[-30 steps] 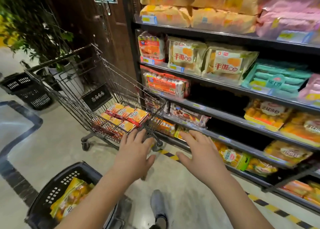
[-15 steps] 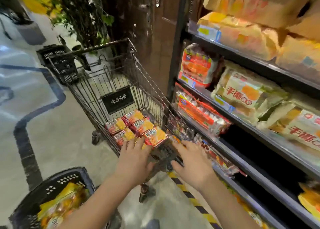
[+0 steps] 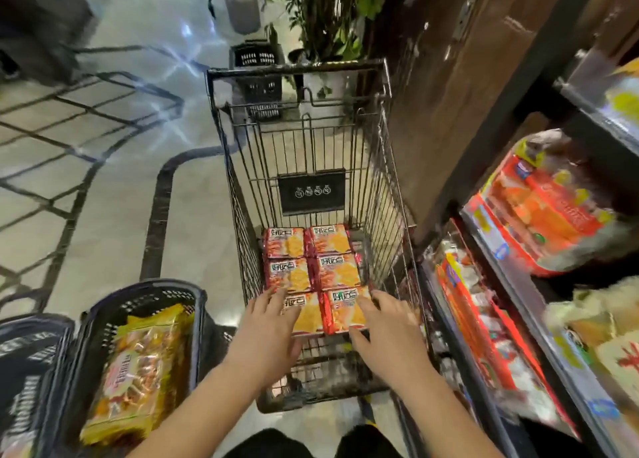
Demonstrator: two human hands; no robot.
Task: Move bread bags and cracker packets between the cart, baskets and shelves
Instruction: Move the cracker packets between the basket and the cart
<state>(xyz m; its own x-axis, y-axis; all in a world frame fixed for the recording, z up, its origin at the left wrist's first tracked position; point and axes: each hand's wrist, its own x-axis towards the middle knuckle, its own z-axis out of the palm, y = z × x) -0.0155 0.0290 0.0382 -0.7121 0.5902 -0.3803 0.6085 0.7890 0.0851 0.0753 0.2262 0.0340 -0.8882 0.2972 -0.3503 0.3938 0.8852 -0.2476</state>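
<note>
- A wire shopping cart (image 3: 297,67) stands in the middle of a shop aisle, seen from above.
- Six red and orange cracker packets (image 3: 313,260) lie flat on the cart floor, two across and three deep, edges touching.
- The left hand (image 3: 268,329) reaches into the near end of the cart, fingers straight and spread over the near left packet (image 3: 307,314). It grips nothing. Whether the fingertips touch the wrapper cannot be told.
- The right hand (image 3: 385,336) reaches in beside it, fingers also spread, over the near right packet (image 3: 345,310), holding nothing.
- A black plastic basket (image 3: 138,284) sits on the floor at the near left, just beside the cart, with a yellow bread bag (image 3: 138,364) lying in it.
- Dark shelves (image 3: 553,348) run along the right, close to the cart, and hold a red and orange bread bag (image 3: 546,212) and other blurred bags.
- Beyond the cart are another black basket (image 3: 257,73) and a leafy potted plant (image 3: 325,11).
</note>
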